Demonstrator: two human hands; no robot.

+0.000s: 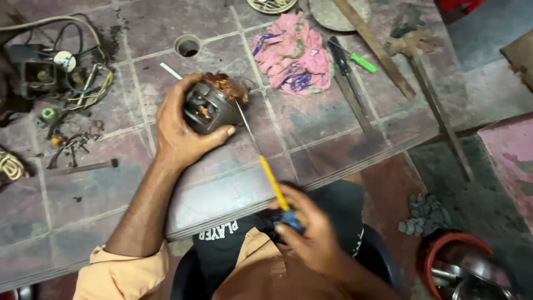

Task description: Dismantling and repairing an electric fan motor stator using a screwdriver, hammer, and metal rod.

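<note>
We hold a small electric motor (214,104) with copper windings on the tiled tabletop (311,133); our left hand (180,130) wraps around it in a firm grip. Our right hand (311,233) closes its grip on the yellow and blue handle of a screwdriver (265,161), whose thin shaft reaches the motor. A pink rag (293,54) lies near, behind the motor.

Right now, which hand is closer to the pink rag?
The left hand. It grips the motor on the tiled table, just beside the pink rag. The right hand holds the yellow screwdriver off the table's near edge.
</note>
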